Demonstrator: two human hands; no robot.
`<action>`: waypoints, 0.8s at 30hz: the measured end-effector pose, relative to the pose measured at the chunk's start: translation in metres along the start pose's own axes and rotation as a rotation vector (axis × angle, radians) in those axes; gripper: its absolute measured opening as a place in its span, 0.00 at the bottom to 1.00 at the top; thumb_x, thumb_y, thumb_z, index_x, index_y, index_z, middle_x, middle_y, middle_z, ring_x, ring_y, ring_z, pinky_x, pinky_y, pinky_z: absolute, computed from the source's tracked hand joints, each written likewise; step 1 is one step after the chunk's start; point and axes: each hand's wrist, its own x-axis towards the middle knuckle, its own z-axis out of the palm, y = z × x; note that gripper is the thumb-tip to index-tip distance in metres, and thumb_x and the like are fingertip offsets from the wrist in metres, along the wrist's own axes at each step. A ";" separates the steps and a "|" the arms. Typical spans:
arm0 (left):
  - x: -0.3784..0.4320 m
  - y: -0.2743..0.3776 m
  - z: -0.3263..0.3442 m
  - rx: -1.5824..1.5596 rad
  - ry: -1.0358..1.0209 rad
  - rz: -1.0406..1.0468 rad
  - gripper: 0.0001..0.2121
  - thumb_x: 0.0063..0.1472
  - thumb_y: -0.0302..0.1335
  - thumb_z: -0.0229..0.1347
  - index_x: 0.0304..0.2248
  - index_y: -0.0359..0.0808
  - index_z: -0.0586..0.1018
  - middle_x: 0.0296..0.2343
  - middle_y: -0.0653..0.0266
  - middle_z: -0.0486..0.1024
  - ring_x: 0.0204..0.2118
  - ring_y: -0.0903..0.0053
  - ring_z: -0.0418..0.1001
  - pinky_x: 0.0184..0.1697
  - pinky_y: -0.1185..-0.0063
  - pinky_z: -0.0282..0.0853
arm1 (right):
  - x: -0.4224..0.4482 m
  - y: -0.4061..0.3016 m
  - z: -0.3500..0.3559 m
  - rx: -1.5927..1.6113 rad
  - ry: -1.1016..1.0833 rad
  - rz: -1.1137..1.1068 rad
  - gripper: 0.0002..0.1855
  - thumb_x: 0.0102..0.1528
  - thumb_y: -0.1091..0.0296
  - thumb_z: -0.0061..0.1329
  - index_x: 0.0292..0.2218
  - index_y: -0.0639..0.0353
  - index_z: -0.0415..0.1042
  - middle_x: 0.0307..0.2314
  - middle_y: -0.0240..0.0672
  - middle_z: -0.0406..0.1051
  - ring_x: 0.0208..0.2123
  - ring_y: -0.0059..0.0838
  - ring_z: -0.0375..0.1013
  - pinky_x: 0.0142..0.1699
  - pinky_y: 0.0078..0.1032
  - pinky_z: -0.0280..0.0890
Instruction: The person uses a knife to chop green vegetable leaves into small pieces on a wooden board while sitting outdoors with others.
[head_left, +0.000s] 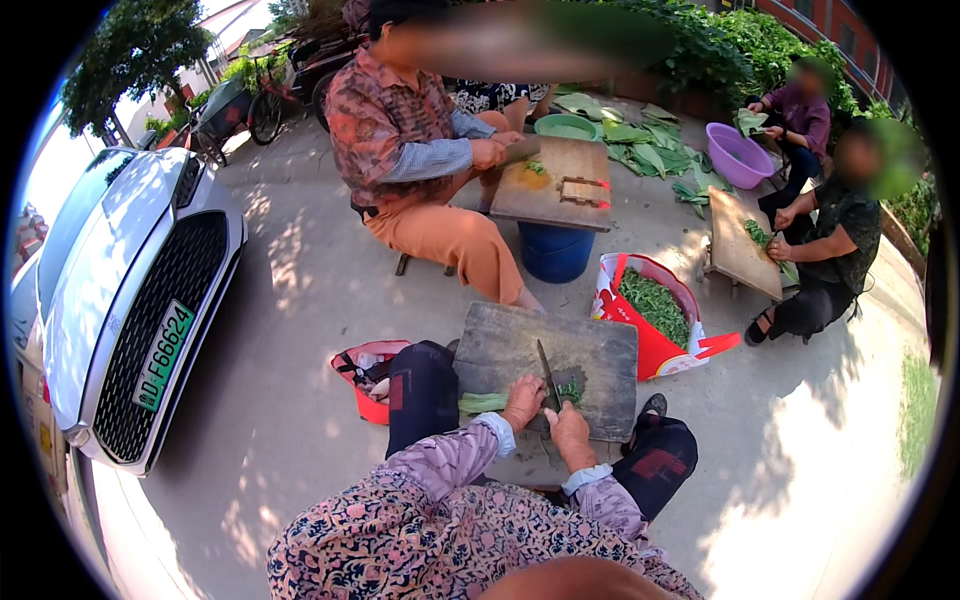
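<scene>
Between my knees is a worn wooden board (502, 352). My right hand (571, 435) grips the handle of a knife (546, 365), whose blade points away from me across the board. Just left of the blade, my left hand (523, 402) presses down on a bundle of long green leaves (482, 403), its fingers close to the knife. A small heap of shredded greens (570, 390) lies on the board, right of the blade. The part of the bundle under my left hand is hidden.
A red and white bag (651, 311) of chopped greens stands beyond the board's right corner; a smaller red bag (373, 382) sits by my left knee. Ahead, a person cuts on a board (544, 176) over a blue bucket (556, 251). A white car (127, 300) is parked at left.
</scene>
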 end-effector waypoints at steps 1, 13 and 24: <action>-0.001 0.000 -0.003 0.021 0.020 -0.001 0.06 0.46 0.26 0.53 0.28 0.40 0.74 0.29 0.61 0.68 0.37 0.62 0.65 0.39 0.67 0.59 | 0.000 -0.001 0.002 -0.014 -0.005 0.012 0.24 0.51 0.50 0.44 0.38 0.64 0.64 0.27 0.53 0.70 0.33 0.53 0.69 0.37 0.42 0.64; -0.008 0.015 -0.019 0.016 -0.009 -0.049 0.04 0.47 0.25 0.52 0.26 0.38 0.73 0.30 0.60 0.66 0.38 0.63 0.64 0.41 0.69 0.59 | 0.011 0.000 0.022 -0.090 -0.047 -0.046 0.28 0.52 0.53 0.44 0.43 0.72 0.61 0.29 0.58 0.69 0.35 0.54 0.69 0.39 0.40 0.63; -0.009 0.012 -0.014 0.092 -0.004 -0.003 0.08 0.41 0.23 0.54 0.26 0.38 0.74 0.29 0.62 0.67 0.37 0.64 0.63 0.41 0.70 0.58 | 0.010 0.003 0.017 0.105 0.071 -0.112 0.27 0.53 0.53 0.43 0.41 0.74 0.62 0.29 0.60 0.68 0.34 0.57 0.68 0.37 0.41 0.62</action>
